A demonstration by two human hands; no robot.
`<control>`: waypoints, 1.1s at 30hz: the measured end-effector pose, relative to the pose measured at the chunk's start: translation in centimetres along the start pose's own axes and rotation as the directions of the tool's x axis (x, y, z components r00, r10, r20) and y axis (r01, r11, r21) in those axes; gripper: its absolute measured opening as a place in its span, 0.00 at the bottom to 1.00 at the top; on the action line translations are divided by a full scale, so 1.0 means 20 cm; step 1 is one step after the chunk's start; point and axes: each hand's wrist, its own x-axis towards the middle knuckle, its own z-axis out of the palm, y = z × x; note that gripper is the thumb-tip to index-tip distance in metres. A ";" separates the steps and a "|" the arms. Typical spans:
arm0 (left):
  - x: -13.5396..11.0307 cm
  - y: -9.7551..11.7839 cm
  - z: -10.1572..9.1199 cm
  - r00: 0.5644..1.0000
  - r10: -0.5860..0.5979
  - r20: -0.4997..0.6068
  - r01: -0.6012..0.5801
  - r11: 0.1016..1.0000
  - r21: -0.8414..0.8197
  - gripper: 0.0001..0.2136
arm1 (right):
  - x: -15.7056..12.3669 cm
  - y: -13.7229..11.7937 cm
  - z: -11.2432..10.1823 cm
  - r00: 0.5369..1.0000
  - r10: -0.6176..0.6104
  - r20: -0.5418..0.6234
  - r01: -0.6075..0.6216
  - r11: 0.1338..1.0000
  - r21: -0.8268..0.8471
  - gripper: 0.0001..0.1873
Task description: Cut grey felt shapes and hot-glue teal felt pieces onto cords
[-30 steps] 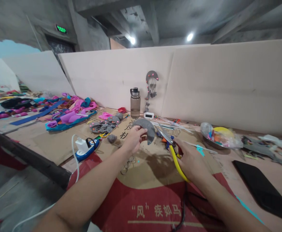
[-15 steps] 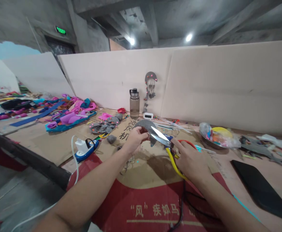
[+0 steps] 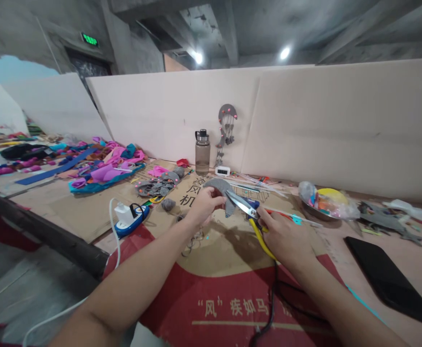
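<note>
My left hand (image 3: 208,206) pinches a curved, crescent-like piece of grey felt (image 3: 219,187) by its inner edge. In my right hand (image 3: 283,233) is a pair of scissors (image 3: 245,207) with yellow handles, fingers closed round the grips. The blades point left and lie at the felt's right side, nearly together; whether they touch the cloth I cannot tell. Beneath both hands lies printed cardboard (image 3: 218,267). Against the white board behind hangs a grey crescent ornament (image 3: 227,115) with pink dots and dangling strings.
A water bottle (image 3: 203,156) and a small white clock (image 3: 222,171) stand at the back. Grey felt pieces (image 3: 156,184) and a blue power strip (image 3: 133,222) lie left. To the right are a metal bowl (image 3: 314,211) and a black phone (image 3: 391,279). A black cable (image 3: 273,299) crosses the cardboard.
The scissor blades have come closer together beside the felt, and the handles have drawn in with my right hand's fingers. My left hand keeps its pinch on the felt.
</note>
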 end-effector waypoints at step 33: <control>0.05 -0.01 -0.04 0.988 0.055 -0.142 -0.078 0.983 -0.164 0.12 | 0.00 -0.05 0.06 1.000 -0.010 0.026 0.006 0.991 0.137 0.17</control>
